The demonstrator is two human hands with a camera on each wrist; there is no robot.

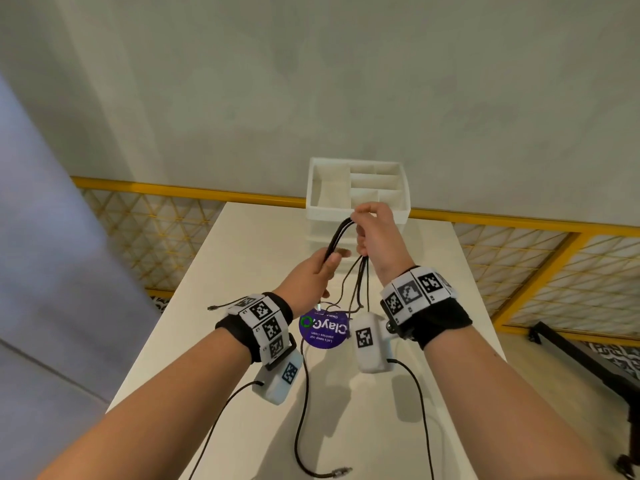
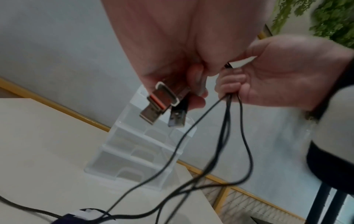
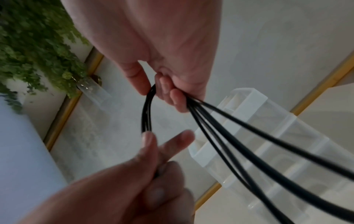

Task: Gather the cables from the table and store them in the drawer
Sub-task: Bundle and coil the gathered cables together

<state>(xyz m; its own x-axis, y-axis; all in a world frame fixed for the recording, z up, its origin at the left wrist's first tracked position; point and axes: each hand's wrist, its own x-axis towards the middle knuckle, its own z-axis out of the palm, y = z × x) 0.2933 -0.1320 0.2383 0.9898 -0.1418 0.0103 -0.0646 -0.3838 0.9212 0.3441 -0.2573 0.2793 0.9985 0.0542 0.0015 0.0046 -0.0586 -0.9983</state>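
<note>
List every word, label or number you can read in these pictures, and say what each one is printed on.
"ClayCo": on the round purple tag, upside down in the head view.
"Let's keep our pantries clean": smaller print on the same tag, only just readable.
Tiny codes on the white wristbands: too small to read.

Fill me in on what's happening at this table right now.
A person is bundling black cables above the white table. The right hand grips the looped strands; the left hand holds the end with the USB plugs. Loose ends trail on the table near a purple round sticker. The white drawer unit stands behind, nothing in its top tray.
</note>
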